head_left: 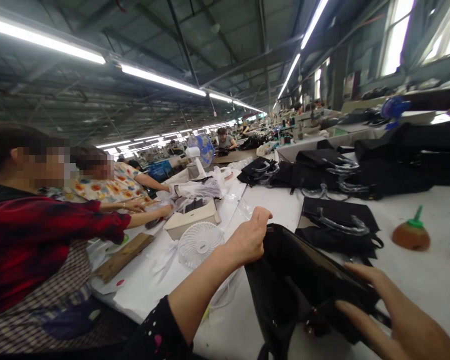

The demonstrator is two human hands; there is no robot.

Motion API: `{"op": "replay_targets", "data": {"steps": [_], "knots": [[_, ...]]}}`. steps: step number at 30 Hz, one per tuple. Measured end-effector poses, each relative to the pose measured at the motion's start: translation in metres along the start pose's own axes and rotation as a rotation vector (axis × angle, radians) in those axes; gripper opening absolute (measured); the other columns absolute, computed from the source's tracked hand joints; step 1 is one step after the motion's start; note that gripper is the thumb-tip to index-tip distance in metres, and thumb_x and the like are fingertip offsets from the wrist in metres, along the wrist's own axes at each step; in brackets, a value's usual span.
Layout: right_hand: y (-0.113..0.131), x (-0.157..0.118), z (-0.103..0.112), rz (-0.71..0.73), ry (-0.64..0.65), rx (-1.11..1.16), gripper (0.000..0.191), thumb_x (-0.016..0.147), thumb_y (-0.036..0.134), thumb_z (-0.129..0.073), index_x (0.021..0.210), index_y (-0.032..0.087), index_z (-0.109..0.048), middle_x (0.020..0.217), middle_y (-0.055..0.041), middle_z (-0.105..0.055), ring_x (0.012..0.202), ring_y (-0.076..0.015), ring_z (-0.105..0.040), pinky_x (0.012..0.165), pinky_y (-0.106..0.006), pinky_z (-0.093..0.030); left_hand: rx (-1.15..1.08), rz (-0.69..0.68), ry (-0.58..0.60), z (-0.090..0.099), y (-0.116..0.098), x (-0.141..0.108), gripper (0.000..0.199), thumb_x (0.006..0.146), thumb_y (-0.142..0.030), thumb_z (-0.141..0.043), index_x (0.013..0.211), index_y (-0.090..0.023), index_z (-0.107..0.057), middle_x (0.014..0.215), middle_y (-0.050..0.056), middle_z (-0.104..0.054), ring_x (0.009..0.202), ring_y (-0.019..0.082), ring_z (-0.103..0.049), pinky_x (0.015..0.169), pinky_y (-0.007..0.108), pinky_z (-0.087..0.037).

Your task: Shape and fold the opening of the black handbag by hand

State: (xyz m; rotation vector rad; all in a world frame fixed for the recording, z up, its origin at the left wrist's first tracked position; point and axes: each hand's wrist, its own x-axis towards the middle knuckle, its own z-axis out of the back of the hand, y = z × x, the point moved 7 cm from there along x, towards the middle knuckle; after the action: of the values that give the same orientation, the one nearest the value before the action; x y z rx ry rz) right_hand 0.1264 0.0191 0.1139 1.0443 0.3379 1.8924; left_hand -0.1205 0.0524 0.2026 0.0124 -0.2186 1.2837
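A black handbag [296, 285] fills the lower right of the view, held up above the white work table [255, 330] with its dark inside showing. My left hand [249, 237] grips the bag's near upper corner, with my forearm reaching in from the lower left. My right hand [393, 322] is at the bottom right edge, its fingers wrapped over the bag's other side. The bag's lower end and handles are partly cut off by the frame.
Several black bags with clear-wrapped handles [337, 222] lie to the right, beside a brown bulb with a green nozzle [411, 235]. To the left are a white desk fan [199, 245], a beige box [191, 220], a wooden board [123, 257] and co-workers reaching across the table.
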Motion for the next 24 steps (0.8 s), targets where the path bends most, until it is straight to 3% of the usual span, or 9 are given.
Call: {"op": "replay_targets", "data": {"steps": [4, 8, 12, 18, 24], "knots": [[-0.037, 0.032, 0.0, -0.272, 0.104, 0.078, 0.057, 0.078, 0.071, -0.052, 0.12, 0.033, -0.057, 0.104, -0.0046, -0.07, 0.087, -0.0315, -0.069, 0.063, -0.041, -0.059, 0.011, 0.052, -0.05, 0.004, 0.006, -0.008, 0.055, 0.068, 0.0, -0.044, 0.117, -0.023, -0.034, 0.124, 0.009, -0.043, 0.082, 0.02, -0.057, 0.078, 0.037, -0.054], [-0.049, 0.047, -0.017, -0.36, 0.274, 0.264, 0.064, 0.074, 0.071, -0.057, 0.126, 0.034, -0.053, 0.109, -0.005, -0.069, 0.094, -0.0321, -0.066, 0.077, -0.044, -0.057, -0.076, -0.003, -0.023, 0.005, 0.0, -0.006, 0.047, 0.069, -0.005, -0.056, 0.109, -0.024, -0.041, 0.134, 0.006, -0.038, 0.094, 0.02, -0.058, 0.088, 0.036, -0.052], [-0.05, 0.055, -0.025, -0.353, 0.305, 0.372, 0.06, 0.075, 0.066, -0.061, 0.126, 0.035, -0.051, 0.118, -0.0033, -0.065, 0.106, -0.0309, -0.061, 0.086, -0.043, -0.053, -0.128, -0.086, 0.032, 0.005, -0.012, 0.005, 0.047, 0.071, -0.008, -0.066, 0.112, -0.026, -0.05, 0.14, 0.004, -0.033, 0.097, 0.02, -0.059, 0.091, 0.036, -0.052], [-0.048, 0.063, -0.027, -0.274, 0.314, 0.462, 0.049, 0.082, 0.054, -0.06, 0.124, 0.03, -0.049, 0.116, -0.0042, -0.063, 0.107, -0.0288, -0.059, 0.091, -0.043, -0.048, -0.103, -0.284, 0.11, 0.002, -0.036, 0.022, 0.06, 0.067, -0.006, -0.079, 0.12, -0.023, -0.058, 0.141, 0.01, -0.033, 0.117, 0.026, -0.051, 0.102, 0.039, -0.048], [-0.045, 0.065, -0.026, -0.249, 0.3, 0.514, 0.054, 0.083, 0.055, -0.061, 0.126, 0.027, -0.047, 0.12, -0.0078, -0.061, 0.11, -0.0311, -0.058, 0.088, -0.043, -0.051, -0.152, -0.315, 0.065, 0.001, -0.039, 0.031, 0.027, 0.079, -0.03, -0.077, 0.101, -0.021, -0.067, 0.128, 0.009, -0.044, 0.11, 0.024, -0.053, 0.097, 0.038, -0.048]]}}
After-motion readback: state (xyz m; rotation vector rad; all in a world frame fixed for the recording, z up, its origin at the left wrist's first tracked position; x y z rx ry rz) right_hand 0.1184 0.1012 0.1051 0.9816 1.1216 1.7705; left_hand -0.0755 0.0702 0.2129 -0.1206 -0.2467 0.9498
